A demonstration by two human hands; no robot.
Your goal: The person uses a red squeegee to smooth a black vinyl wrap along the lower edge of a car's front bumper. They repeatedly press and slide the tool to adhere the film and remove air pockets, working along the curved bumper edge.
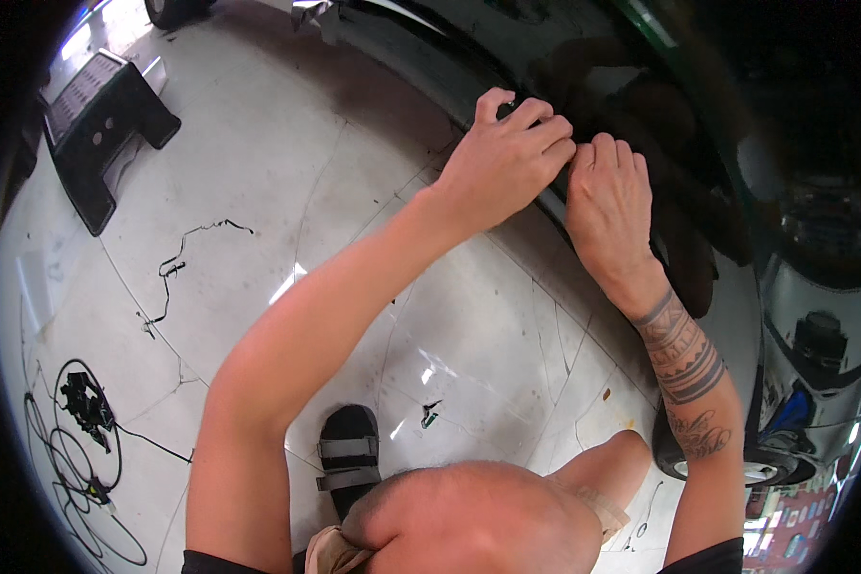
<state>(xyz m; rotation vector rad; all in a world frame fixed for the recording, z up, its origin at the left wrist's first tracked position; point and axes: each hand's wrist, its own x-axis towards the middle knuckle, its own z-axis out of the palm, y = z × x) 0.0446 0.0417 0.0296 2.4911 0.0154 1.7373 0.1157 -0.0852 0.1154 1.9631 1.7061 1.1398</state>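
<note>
A glossy dark car fills the upper right, with its lower side close to both of my hands. My left hand is at the lower edge of that side, fingers bent and knuckles up. A small dark bit shows between its thumb and first finger, too little of it to name. Right beside it, almost touching, my right hand has its fingers pressed together and curled against the panel. Its fingertips are hidden, and I cannot see what lies under them.
A black step stool stands on the pale tiled floor at the far left. A thin black wire lies nearer, with a coiled cable at lower left. My sandalled foot is below. A car wheel is at right.
</note>
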